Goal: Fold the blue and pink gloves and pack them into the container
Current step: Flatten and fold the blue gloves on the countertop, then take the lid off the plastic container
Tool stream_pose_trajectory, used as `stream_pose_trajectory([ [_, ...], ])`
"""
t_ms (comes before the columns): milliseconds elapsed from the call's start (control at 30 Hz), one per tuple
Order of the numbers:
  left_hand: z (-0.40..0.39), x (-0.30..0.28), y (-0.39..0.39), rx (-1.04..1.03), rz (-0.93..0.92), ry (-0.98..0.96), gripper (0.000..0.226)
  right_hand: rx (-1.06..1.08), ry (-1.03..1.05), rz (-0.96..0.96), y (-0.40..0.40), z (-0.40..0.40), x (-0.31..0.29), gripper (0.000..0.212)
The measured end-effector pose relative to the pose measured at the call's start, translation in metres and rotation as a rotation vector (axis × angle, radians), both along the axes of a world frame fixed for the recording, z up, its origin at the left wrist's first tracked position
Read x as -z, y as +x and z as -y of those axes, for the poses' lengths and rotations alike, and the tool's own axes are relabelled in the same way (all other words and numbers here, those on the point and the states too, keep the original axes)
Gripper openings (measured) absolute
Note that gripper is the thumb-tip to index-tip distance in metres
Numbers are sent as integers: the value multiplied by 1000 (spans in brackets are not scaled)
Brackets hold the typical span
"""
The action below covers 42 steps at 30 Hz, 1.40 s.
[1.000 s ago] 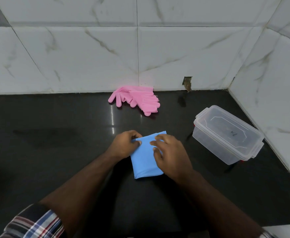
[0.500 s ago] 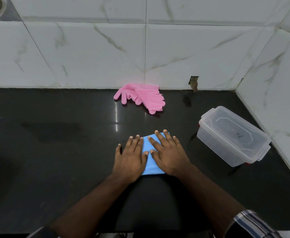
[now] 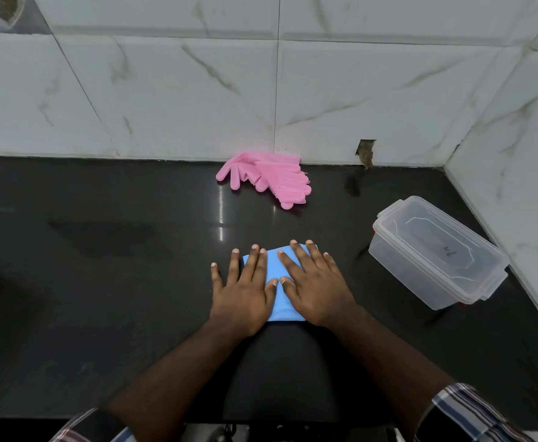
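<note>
Dim, even overhead light, narrow glare streak on the black countertop (image 3: 102, 282), wide-angle bending at edges.

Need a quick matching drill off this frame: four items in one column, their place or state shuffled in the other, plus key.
1. blue gloves
2. pink gloves
3. container
4. left hand

A. by the back wall
B. lid on, at right
C. folded, under both hands
D. flat, fingers straight

Pairs: 1-C, 2-A, 3-B, 4-D
</note>
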<state>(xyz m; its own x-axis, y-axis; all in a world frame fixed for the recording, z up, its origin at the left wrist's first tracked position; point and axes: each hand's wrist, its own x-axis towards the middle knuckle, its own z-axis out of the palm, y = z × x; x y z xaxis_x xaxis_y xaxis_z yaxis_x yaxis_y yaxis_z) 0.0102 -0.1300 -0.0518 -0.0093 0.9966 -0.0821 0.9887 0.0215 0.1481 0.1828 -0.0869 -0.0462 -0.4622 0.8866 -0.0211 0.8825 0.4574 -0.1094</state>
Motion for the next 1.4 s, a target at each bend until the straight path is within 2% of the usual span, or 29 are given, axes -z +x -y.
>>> stream_pose_trajectory([
  [133, -1, -7, -1, 14, -4, -30, 67, -9, -17, 41, -1, -1, -6, 59],
  [300, -7, -21, -4, 16, 114, -69, 70, -11, -28, 1, -1, 1, -22, 59],
  [433, -16, -39, 8, 52, 151, 17, 70, 34, -23, -73, 4, 2, -39, 55],
  [567, -23, -50, 38, 127, 151, 76, 66, 106, 64, -58, 22, 0, -53, 56],
  [700, -31, -58, 76, 191, 225, 102, 64, 152, 79, -79, 49, -2, -67, 59],
  [900, -45, -72, 135, 262, 429, 83, 68, 361, 103, -165, 111, -15, -96, 64],
  [1033, -53, -77, 167, 295, 474, 64, 69, 485, 92, -117, 156, -26, -99, 63],
  [1167, -59, -76, 188, 263, 535, 26, 73, 616, 58, -106, 192, -36, -103, 66],
  [1267, -65, -77, 195, 201, 633, -7, 74, 711, -44, -144, 210, -41, -104, 69],
  [1400, -76, -80, 191, 118, 692, -21, 75, 706, -76, -201, 211, -37, -108, 57],
])
